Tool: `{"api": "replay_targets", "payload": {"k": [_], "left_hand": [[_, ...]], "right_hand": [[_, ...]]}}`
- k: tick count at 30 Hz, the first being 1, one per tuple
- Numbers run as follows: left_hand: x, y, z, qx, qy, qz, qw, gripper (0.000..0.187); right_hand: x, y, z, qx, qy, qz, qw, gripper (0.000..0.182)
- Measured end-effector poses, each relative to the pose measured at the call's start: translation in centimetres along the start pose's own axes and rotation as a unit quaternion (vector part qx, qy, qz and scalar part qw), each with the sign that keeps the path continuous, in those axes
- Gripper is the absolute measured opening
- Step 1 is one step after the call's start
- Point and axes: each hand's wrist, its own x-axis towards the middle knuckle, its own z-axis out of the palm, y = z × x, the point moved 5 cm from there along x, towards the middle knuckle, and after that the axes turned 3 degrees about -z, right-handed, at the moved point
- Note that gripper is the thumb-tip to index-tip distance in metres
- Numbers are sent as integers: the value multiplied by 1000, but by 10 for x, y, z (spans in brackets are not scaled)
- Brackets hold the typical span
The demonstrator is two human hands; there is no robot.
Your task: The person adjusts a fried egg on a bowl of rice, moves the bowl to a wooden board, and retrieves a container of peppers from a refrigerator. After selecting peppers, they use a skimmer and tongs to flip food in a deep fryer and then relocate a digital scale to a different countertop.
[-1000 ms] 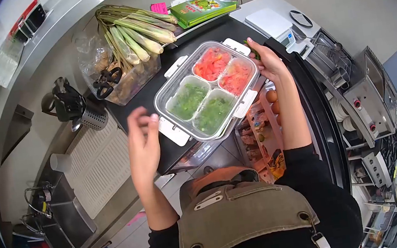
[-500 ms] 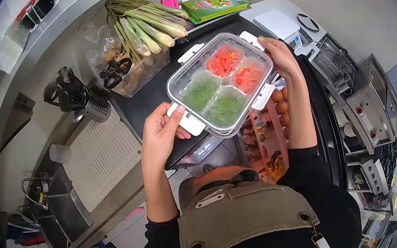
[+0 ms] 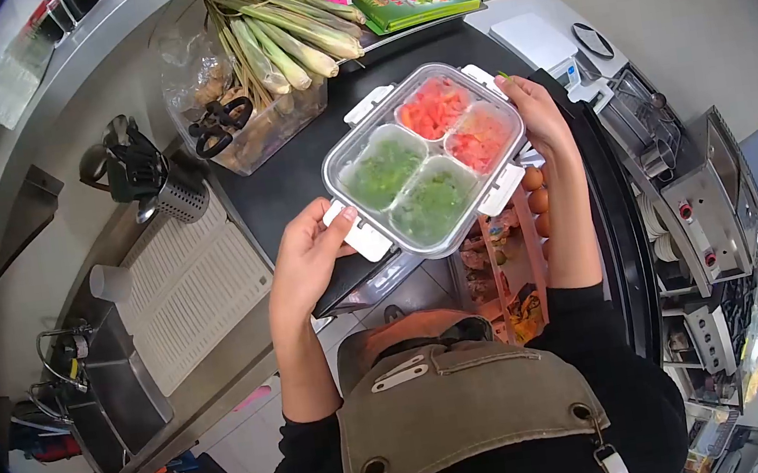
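Holding a lidded four-compartment container with both hands

Gripping the divided container (image 3: 424, 160) at centre frame, the left hand (image 3: 306, 260) is closing its fingers around the white latch at the container's lower-left corner, thumb on top. The right hand (image 3: 537, 112) is wrapping the opposite, upper-right edge, fingers curled against the rim. The container is sitting tilted over the edge of the black counter (image 3: 282, 187); two compartments are showing red chopped pieces toward upper right, two are showing green chopped pieces toward lower left. Lying in the upper centre, a bundle of lemongrass stalks (image 3: 281, 34) is resting on a clear tub (image 3: 263, 122) with black scissors (image 3: 221, 125) on it. Standing at left is a perforated metal utensil holder (image 3: 173, 198). Eggs (image 3: 534, 189) are showing just below the container's right latch, in an open door shelf
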Motion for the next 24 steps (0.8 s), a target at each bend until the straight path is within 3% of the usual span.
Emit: {"api": "replay_targets", "payload": {"k": [7,14,24], "left_hand": [[2,-2,7,-51,-15,18,998,19],[-5,-6,9,-37,-46,25,998,18],[5,-7,3,-68,-1,30,997,18]], "right_hand": [[1,10,-7,68,-10,4,998,30],[3,8,-6,55,-24,12,998,29],[6,8,-2,42,-12,13,999,28]]}}
